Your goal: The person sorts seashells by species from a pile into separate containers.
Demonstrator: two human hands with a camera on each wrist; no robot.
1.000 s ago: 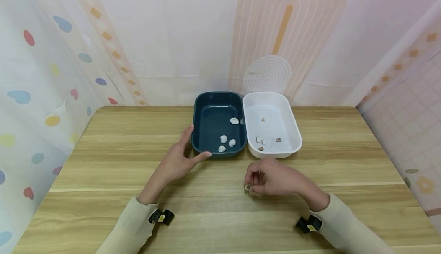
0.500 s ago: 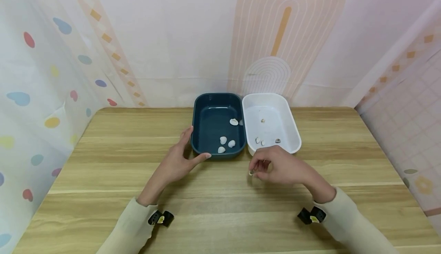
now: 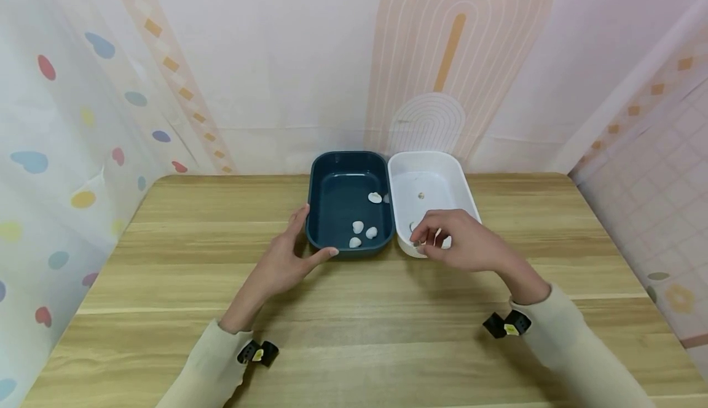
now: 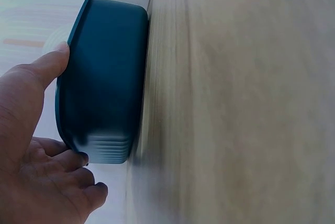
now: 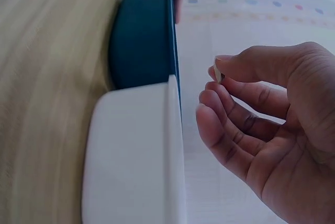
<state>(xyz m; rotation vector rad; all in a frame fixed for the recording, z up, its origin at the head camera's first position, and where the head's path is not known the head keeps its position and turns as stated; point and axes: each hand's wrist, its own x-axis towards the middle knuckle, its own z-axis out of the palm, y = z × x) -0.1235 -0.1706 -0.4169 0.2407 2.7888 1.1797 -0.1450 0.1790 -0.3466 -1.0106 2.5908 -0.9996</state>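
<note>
Above white tray (image 3: pixel 463 194), right hand (image 3: pixel 456 247) pinches shell (image 5: pixel 218 70).

No words, labels, brand names, numbers or signs can be read in any view, whether on the two trays, the bench, the patterned walls or the wrist clips.

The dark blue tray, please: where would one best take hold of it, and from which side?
Grip the dark blue tray by its left rim, coming from the left. The white tray sits tight against its right side, so only the left and near edges are free. The left hand already rests at that near-left corner, thumb along the wall.
</note>
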